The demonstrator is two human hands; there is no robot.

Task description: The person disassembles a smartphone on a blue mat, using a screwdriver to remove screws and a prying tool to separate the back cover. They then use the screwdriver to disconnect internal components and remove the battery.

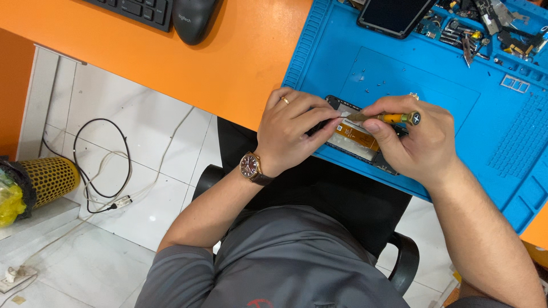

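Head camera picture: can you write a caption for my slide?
Left hand steadies an opened phone on a blue mat; right hand holds a yellow-handled screwdriver.

phone: opened phone (358,142), dark frame, back off, orange-yellow flex and board exposed inside
pose: flat, slightly skewed to the table's edge
place: on the blue mat, at the table's near edge
screwdriver: small screwdriver (387,118), yellow handle, dark cross-marked cap, lying nearly level above the phone

Blue mat (399,68); orange desk (240,57); yellow-handled screwdriver (394,118).
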